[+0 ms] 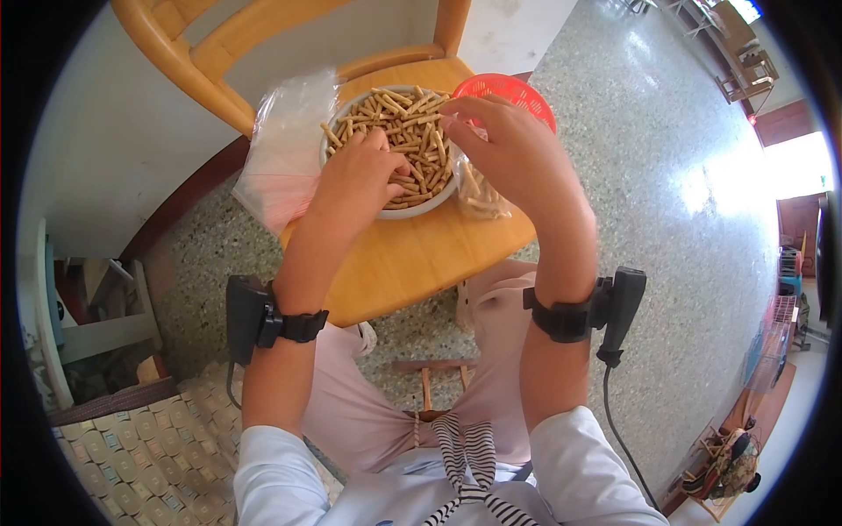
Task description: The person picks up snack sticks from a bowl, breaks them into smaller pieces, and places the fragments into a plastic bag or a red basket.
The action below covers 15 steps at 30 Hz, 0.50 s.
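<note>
A round, light-coloured bowl (pixel 406 213) full of short tan sticks (pixel 410 131) sits on a wooden chair seat (pixel 395 267). My left hand (pixel 364 171) reaches into the bowl's left side, its bent fingertips among the sticks; what they hold, if anything, is hidden. Over the bowl's right edge is my right hand (pixel 502 140), thumb and forefinger near each other around the end of a stick. Beneath that hand a clear plastic bag (pixel 481 195) with several sticks inside leans against the bowl. Behind it is a red perforated basket (pixel 504 85), partly covered by my right hand.
Flat clear plastic bags (pixel 285 149) lie left of the bowl, hanging past the seat edge. The chair's backrest (pixel 219 53) rises behind. My knees are below the seat's front edge. Cabled black devices (pixel 568 322) are strapped to both forearms. A patterned cushion (pixel 149 447) is at lower left.
</note>
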Tool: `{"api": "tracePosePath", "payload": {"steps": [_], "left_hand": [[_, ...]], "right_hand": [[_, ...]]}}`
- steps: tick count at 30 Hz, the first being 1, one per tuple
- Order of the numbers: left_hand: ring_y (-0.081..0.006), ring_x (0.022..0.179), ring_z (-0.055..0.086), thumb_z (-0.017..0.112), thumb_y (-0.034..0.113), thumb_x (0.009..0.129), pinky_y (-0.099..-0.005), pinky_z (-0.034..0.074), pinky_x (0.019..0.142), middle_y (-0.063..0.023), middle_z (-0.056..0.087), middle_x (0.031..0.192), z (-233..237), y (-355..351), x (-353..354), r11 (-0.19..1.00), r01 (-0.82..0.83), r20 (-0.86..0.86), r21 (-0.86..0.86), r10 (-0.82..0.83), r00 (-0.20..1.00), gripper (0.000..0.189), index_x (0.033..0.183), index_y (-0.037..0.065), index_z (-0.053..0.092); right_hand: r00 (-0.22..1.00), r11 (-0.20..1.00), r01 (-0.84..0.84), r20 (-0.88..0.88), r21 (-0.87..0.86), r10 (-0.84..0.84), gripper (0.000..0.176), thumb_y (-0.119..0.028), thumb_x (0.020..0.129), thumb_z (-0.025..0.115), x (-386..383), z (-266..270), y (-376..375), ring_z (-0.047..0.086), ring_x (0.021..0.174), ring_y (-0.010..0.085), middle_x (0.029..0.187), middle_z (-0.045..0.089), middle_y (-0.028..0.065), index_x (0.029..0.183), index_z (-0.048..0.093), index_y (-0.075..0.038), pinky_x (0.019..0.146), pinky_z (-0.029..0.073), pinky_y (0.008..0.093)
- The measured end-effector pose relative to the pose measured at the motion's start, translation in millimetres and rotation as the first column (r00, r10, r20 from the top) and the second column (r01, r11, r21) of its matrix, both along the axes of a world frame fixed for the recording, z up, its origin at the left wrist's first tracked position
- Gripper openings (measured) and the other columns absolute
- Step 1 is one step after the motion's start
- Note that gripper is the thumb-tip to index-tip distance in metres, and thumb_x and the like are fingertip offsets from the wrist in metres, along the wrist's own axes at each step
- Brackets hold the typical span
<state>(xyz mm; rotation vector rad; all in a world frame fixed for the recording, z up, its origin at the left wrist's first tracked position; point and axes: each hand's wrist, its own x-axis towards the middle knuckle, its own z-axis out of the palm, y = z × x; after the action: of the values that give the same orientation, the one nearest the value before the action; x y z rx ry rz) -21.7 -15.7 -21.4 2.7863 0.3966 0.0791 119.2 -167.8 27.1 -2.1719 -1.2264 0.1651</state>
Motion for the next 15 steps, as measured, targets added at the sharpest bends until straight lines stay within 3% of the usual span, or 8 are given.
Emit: {"api": "tracePosePath", "payload": {"steps": [8, 10, 12, 15], "left_hand": [[-0.0277, 0.099, 0.061, 0.078, 0.013, 0.077, -0.0411, 0.05, 0.082, -0.008, 0.058, 0.097, -1.6, 2.7, 2.4, 1.0, 0.017, -0.082, 0.003, -0.017, 0.996, 0.021, 0.094, 0.008, 0.066], [-0.0299, 0.094, 0.064, 0.077, 0.013, 0.077, -0.0423, 0.051, 0.079, -0.0094, 0.061, 0.097, -7.8, 6.6, 2.9, 0.986, 0.061, 0.0, -0.157, -0.062, 0.998, 0.022, 0.094, 0.008, 0.065], [-0.0303, 0.093, 0.064, 0.077, 0.013, 0.078, -0.0423, 0.051, 0.078, -0.0098, 0.061, 0.096, -9.5, 5.9, 1.7, 0.992, 0.057, -0.024, -0.109, -0.06, 0.998, 0.021, 0.094, 0.008, 0.065], [-0.0304, 0.092, 0.065, 0.074, 0.012, 0.078, -0.0421, 0.052, 0.077, -0.01, 0.062, 0.096, -1.1, 3.6, 3.0, 0.998, 0.054, -0.049, -0.042, -0.056, 0.997, 0.019, 0.095, 0.008, 0.065]], "right_hand": [[1.0, 1.0, 0.001, 0.022, 0.025, -0.001, 0.029, -0.031, 0.094, 0.056, -5.1, -5.7, 6.2, 0.068, 0.095, 0.0353, 0.096, 0.071, 0.0166, 0.105, 0.073, -0.01, 0.089, 0.047, 0.0478], [1.0, 1.0, -0.008, 0.014, 0.019, 0.008, 0.029, -0.031, 0.093, 0.057, -7.2, -5.3, 7.9, 0.068, 0.095, 0.0352, 0.097, 0.071, 0.0169, 0.105, 0.073, -0.01, 0.088, 0.048, 0.0477], [1.0, 1.0, -0.022, 0.014, 0.011, 0.022, 0.029, -0.031, 0.093, 0.058, -10.0, -5.3, 9.1, 0.068, 0.096, 0.0351, 0.098, 0.071, 0.0171, 0.104, 0.074, -0.01, 0.088, 0.049, 0.0475], [0.998, 0.997, -0.063, 0.01, -0.037, 0.064, 0.035, -0.033, 0.095, 0.06, -12.5, -6.5, 8.9, 0.067, 0.098, 0.0351, 0.107, 0.07, 0.0194, 0.117, 0.07, -0.008, 0.086, 0.052, 0.0424]]}}
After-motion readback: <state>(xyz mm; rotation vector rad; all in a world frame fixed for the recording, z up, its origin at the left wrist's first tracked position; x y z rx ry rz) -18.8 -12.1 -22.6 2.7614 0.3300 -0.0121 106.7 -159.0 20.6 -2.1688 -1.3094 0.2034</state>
